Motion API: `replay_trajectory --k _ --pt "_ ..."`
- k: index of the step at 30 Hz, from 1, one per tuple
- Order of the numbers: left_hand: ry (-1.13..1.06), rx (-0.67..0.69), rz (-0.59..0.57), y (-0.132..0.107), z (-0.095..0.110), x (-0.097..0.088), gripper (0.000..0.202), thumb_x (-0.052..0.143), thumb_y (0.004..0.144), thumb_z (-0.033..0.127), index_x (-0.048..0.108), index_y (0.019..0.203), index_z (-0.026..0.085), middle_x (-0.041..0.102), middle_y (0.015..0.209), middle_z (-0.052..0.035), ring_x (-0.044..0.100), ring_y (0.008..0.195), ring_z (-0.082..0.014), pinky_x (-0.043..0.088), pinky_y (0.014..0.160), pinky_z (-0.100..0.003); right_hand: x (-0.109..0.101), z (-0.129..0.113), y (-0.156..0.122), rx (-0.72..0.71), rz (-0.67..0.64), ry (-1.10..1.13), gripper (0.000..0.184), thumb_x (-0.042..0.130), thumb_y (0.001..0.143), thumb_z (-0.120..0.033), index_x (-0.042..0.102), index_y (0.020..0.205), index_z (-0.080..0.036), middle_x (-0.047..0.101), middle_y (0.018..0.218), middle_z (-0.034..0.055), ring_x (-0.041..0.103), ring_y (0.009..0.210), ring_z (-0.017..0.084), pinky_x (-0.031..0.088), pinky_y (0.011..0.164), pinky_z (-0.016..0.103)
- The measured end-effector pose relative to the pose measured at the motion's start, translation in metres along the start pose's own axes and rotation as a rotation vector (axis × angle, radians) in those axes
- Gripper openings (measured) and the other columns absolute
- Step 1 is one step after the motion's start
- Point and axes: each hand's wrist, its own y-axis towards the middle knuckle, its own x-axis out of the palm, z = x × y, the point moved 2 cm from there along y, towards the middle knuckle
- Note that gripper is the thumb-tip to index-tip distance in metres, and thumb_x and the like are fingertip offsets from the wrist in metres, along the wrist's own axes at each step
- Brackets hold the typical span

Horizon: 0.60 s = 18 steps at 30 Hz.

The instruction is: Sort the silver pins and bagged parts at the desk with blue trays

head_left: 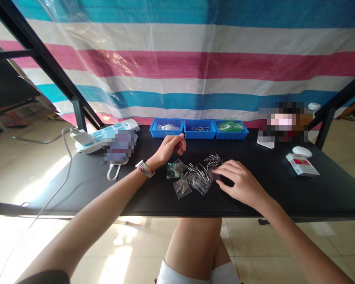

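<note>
My left hand [170, 148] hovers over the black table [284, 189] near the left blue bin [166, 128], its fingers curled in as if pinching something I cannot make out. My right hand [239, 182] rests fingers-down on the table, fingertips touching a small clear bag beside a pile of loose metal pins [208, 165]. Between the hands lie small clear plastic bags [192, 183], some holding pins, one with green parts [174, 169].
Three blue bins stand in a row at the table's back; the middle bin [199, 129] holds pins, the right bin [231, 130] green parts. A white power strip [106, 136] lies back left. A red-and-white box [301, 165] and a white mouse [301, 151] sit at right.
</note>
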Motion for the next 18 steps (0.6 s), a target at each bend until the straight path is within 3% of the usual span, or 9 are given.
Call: replay_trajectory --k 5,10,15,18 --pt "0.016 -0.003 0.001 0.000 0.001 0.001 0.064 0.057 0.097 0.068 0.065 0.061 0.017 0.055 0.050 -0.0031 0.053 0.050 -0.0140 0.040 0.053 -0.027 -0.005 -0.002 0.000 -0.084 0.018 0.030 0.020 0.063 0.100 -0.013 0.077 0.109 -0.025 0.080 0.103 0.0082 0.071 0.101 0.029 0.056 0.093 0.051" --pt "0.026 -0.001 -0.005 0.001 -0.002 0.001 0.063 0.056 0.099 0.066 0.066 0.061 0.016 0.056 0.050 -0.0035 0.054 0.050 -0.0138 0.040 0.052 -0.027 -0.011 0.001 0.002 -0.054 0.046 0.095 0.016 0.061 0.103 -0.015 0.074 0.101 -0.024 0.078 0.098 0.0085 0.072 0.097 0.027 0.058 0.091 0.048" --pt "0.036 0.016 -0.024 0.002 -0.007 -0.002 0.058 0.054 0.101 0.060 0.066 0.066 0.016 0.056 0.052 -0.0023 0.055 0.051 -0.0134 0.043 0.054 -0.025 -0.017 0.007 0.013 0.101 0.120 0.155 0.015 0.055 0.106 -0.022 0.068 0.100 -0.025 0.075 0.097 0.0092 0.073 0.093 0.027 0.059 0.090 0.044" --pt "0.075 0.064 -0.045 0.000 -0.007 0.000 0.036 0.066 0.098 0.049 0.071 0.089 0.015 0.062 0.066 -0.0005 0.058 0.056 -0.0122 0.047 0.057 -0.024 -0.013 0.019 0.029 0.284 0.111 0.322 0.014 0.056 0.106 -0.033 0.065 0.100 -0.025 0.076 0.091 0.0066 0.076 0.082 0.024 0.062 0.078 0.039"
